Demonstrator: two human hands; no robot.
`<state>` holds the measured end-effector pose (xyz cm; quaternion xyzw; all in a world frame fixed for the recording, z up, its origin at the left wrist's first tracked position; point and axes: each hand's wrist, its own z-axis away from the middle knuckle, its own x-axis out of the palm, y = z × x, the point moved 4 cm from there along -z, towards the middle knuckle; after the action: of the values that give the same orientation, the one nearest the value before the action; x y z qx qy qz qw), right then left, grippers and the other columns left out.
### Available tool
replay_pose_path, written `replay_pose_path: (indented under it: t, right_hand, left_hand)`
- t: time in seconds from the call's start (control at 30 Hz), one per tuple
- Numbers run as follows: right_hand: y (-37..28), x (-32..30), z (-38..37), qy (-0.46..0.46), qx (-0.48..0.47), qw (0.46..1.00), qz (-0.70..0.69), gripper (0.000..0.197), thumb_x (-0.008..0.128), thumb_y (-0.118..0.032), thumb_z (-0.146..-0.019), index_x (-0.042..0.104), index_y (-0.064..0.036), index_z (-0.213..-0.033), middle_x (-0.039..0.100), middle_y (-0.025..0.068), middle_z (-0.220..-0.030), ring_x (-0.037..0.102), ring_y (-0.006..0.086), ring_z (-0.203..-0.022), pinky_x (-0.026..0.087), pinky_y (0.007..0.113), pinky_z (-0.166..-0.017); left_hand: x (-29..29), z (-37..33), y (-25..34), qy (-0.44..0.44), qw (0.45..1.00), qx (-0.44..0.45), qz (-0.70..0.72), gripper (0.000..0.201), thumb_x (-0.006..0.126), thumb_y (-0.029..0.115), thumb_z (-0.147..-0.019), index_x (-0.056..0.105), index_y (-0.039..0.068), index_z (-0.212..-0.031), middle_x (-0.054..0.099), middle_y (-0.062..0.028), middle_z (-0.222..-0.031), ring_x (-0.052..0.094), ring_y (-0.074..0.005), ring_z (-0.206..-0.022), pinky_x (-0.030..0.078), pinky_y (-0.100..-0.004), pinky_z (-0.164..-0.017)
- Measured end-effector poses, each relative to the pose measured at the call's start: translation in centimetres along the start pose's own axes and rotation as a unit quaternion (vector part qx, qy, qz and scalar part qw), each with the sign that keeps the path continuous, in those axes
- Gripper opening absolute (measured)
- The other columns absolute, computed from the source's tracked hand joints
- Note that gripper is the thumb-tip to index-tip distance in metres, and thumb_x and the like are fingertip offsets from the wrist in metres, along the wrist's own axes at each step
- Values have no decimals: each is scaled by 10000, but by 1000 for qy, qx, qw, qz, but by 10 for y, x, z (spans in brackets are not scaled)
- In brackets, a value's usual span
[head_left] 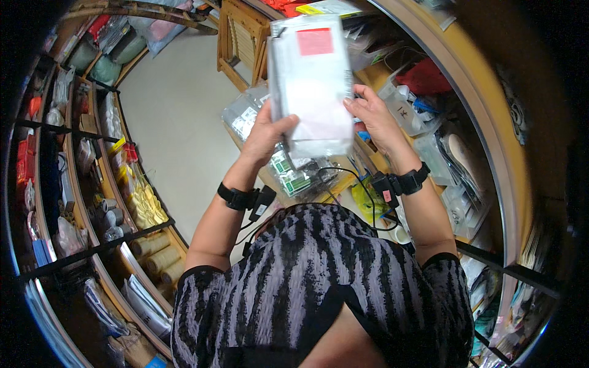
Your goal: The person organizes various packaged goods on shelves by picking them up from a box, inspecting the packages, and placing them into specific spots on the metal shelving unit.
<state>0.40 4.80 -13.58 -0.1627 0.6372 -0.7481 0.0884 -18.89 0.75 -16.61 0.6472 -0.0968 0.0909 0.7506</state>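
Observation:
Both hands hold up a white, plastic-wrapped packet (316, 92) with a red label near its far end. It looks thick, perhaps a stack of flat bags, and it is slightly blurred. My left hand (268, 134) grips its left edge, thumb on top. At the right edge, my right hand (373, 116) pinches it between thumb and fingers. Beneath the packet lie several clear plastic packets with white and green labels (294, 178), partly hidden by it. A black strap with a small device sits on each wrist, and black cables run from them.
Shelves (92, 251) with bags, yellow bundles (140, 190) and thread cones (161, 254) line the left. A wooden rack (240, 40) stands ahead. On the right, clear plastic boxes (402, 113) and a red cloth (427, 76) crowd a shelf. Pale floor (175, 110) shows at the left.

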Motion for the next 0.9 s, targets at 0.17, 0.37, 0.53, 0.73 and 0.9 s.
replay_pose_path:
  t: [0.17,0.37,0.53,0.73,0.9]
  right_hand:
    - [17,-32,10,-23,55,993,103,341,504,-206,-852,418,-60,-1148,552,61,-970,551,112,-825,463,221,-633]
    - [28,-97,56,58,92,988,113,291,471,-170,-867,451,-41,-1127,568,79,-961,563,109,-782,469,201,-619]
    - [20,-116,85,151,100,980,83,280,432,-169,-884,445,-10,-1114,557,75,-936,566,107,-778,490,206,-629]
    - [26,-108,99,163,114,976,89,270,438,-150,-877,448,-11,-1108,556,80,-933,556,116,-761,472,213,-621]
    - [36,-104,132,225,150,955,124,277,445,-169,-878,451,-13,-1107,562,78,-935,559,119,-757,472,211,-622]
  left_hand:
    - [-81,14,-24,138,990,-5,21,390,521,52,-792,382,-13,-1150,544,-111,-971,561,-185,-838,475,-298,-712]
    - [-186,50,-55,303,952,-26,-1,343,479,48,-805,395,-23,-1131,516,-114,-977,542,-200,-853,468,-301,-700]
    - [-236,49,-97,271,953,-99,-91,348,461,41,-803,410,18,-1147,532,-66,-906,528,-162,-801,454,-295,-637]
    - [-277,11,-125,252,899,44,-355,340,514,27,-748,444,31,-1081,561,-105,-872,541,-175,-745,442,-296,-658]
    - [-279,-35,-137,223,884,-58,-406,386,556,32,-728,465,72,-1102,582,-177,-836,577,-269,-801,454,-334,-716]
